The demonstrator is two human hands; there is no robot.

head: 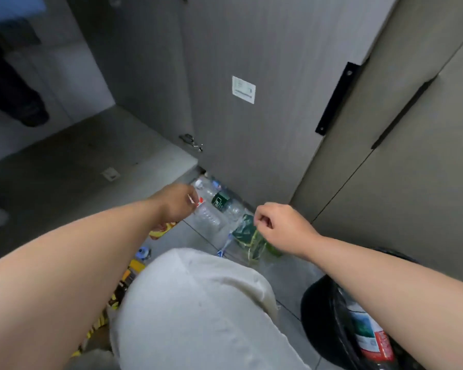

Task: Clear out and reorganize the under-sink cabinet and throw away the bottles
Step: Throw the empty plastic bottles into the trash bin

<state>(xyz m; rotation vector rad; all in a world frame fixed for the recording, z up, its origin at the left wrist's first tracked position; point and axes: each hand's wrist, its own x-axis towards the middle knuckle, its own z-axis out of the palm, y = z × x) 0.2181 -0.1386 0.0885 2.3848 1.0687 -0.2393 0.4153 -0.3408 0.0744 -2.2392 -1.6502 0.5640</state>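
Cabinet door (251,108) stands open; cabinet floor (64,166) inside looks bare apart from a small pale scrap, so the clearing-out seems mostly done — judged only from the part in view. Bottles (211,209) lie on the tiled floor (198,233) just below the open door's lower edge: several clear plastic ones, at least 1 with a dark green label, bunched together and touching. A crumpled green-labelled bottle or wrapper (247,237) lies nearer the person, with a blue-tipped item — possibly a toothbrush (226,245) — beside it. Left hand (175,202) is down at the pile, fingers curled; something thin and pale shows at the fingertips, but whether it grips a bottle I cannot tell. Right hand (275,222) hovers over the green item, curled into a loose fist, nothing visibly held. Black-lined bin (324,311) sits at the floor's near right, under the right forearm, with 1 red-and-white labelled bottle (369,335) already in it. Yellow-and-orange packets (134,271) lie along the floor to the left of the person's knee. Judgement: disposal has begun, most bottles remain on the floor, and nothing has yet gone back into the cabinet.
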